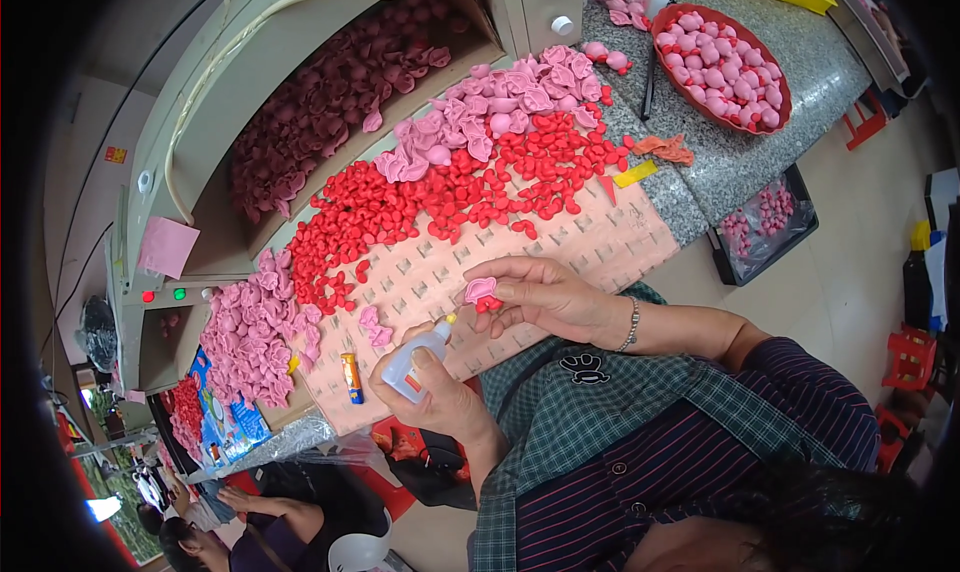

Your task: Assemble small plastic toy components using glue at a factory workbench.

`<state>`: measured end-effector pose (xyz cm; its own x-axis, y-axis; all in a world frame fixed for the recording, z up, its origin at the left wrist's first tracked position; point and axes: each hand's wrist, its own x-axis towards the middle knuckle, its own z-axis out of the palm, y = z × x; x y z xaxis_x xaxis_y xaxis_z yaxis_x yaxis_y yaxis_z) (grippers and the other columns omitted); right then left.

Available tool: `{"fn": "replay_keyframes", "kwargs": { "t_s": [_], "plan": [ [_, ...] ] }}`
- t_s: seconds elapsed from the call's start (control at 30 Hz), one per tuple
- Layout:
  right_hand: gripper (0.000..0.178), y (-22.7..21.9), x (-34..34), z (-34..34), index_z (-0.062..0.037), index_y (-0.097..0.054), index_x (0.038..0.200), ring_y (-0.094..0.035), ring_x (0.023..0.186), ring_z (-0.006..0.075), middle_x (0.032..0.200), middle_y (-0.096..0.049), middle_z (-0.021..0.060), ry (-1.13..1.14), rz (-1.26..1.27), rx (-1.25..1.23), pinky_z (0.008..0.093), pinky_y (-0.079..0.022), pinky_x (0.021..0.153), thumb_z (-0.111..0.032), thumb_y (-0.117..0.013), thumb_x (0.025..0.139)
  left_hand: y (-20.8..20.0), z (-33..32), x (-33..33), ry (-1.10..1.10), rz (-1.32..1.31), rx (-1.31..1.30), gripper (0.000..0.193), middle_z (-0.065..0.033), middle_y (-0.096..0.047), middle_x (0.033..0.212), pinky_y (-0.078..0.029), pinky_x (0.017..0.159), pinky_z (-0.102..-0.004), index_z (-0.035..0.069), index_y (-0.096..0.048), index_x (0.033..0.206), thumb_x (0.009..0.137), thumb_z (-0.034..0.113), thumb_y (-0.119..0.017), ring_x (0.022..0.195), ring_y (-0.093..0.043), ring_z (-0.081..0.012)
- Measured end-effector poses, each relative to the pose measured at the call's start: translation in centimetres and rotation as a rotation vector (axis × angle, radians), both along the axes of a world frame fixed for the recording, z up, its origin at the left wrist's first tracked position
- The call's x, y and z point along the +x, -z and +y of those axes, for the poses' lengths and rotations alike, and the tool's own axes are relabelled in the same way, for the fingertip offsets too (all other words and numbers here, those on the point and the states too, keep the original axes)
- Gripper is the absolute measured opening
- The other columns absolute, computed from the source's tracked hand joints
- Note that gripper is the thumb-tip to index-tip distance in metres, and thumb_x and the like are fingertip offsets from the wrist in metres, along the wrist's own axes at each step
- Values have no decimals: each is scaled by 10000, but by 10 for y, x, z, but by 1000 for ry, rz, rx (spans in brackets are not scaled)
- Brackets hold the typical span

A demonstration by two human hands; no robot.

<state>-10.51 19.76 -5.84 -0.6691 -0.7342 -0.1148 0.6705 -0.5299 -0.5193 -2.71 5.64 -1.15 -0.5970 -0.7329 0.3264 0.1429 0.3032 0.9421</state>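
Observation:
My left hand [440, 404] is wrapped round a translucent squeeze bottle [402, 374] with a yellowish tip. The bottle is tilted, its tip close to my right hand [548, 297]. Between the fingertips of that hand is a small pink cup-shaped piece [480, 289], with red showing at its lower edge. I cannot tell whether bottle tip and piece touch. Small red rounded pieces [370, 207] lie heaped on the pink patterned table cover [560, 262] beyond my hands. Two or so loose pink pieces [375, 327] and a blue-and-yellow tube [351, 377] lie beside the bottle.
Pink piles [245, 322] flank the red heap, and more fill the grey machine's opening [330, 102] behind. A red bowl [785, 112] of pink-and-red pieces stands on the granite top [720, 187] at far right. A black crate [808, 222] is below. Another person [275, 537] sits at lower left.

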Motion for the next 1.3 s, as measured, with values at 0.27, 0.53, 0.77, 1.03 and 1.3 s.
{"fn": "replay_keyframes", "kwargs": {
  "t_s": [0.27, 0.53, 0.77, 1.03, 1.3],
  "plan": [
    [397, 3, 0, -1, -16, -486, 1376, -670, 1020, 213, 1222, -633, 134, 4, -15, -18, 356, -560, 880, -159, -541, 1009, -4, 4, -1, 0, -2, 25, 295, -189, -660, 913, -547, 755, -340, -35, -470, 1066, 939, 186, -620, 814, -657, -229],
    [427, 2, 0, -2, -27, -443, 1416, -649, 1086, 262, 1292, -594, 164, 31, -88, -105, 403, -538, 917, -193, -504, 1027, 5, -3, 0, 58, 80, 252, 413, -188, -653, 1000, -564, 760, -352, -31, -504, 1120, 955, 327, -625, 877, -667, -253],
    [446, 0, -1, -2, -36, -404, 1438, -616, 1160, 339, 1342, -556, 200, 54, -168, -173, 467, -514, 985, -185, -495, 1028, 0, 14, -7, 202, 167, 588, 496, -173, -650, 1030, -545, 856, -376, -46, -558, 1147, 948, 403, -626, 962, -659, -271],
    [452, 7, -2, -3, -47, -391, 1441, -610, 1157, 380, 1362, -532, 236, 25, -196, -225, 475, -510, 991, -190, -499, 1026, 5, 18, -8, 153, 145, 458, 453, -180, -649, 1016, -581, 811, -384, -65, -556, 1129, 963, 353, -611, 895, -685, -279],
    [452, 3, -2, -4, -51, -406, 1440, -618, 1150, 335, 1286, -586, 143, 4, -264, -272, 474, -522, 972, -170, -520, 1019, 3, 20, -8, 148, 157, 457, 468, -187, -638, 1064, -583, 816, -377, -58, -539, 1161, 972, 366, -603, 941, -674, -274]
  ]
}}
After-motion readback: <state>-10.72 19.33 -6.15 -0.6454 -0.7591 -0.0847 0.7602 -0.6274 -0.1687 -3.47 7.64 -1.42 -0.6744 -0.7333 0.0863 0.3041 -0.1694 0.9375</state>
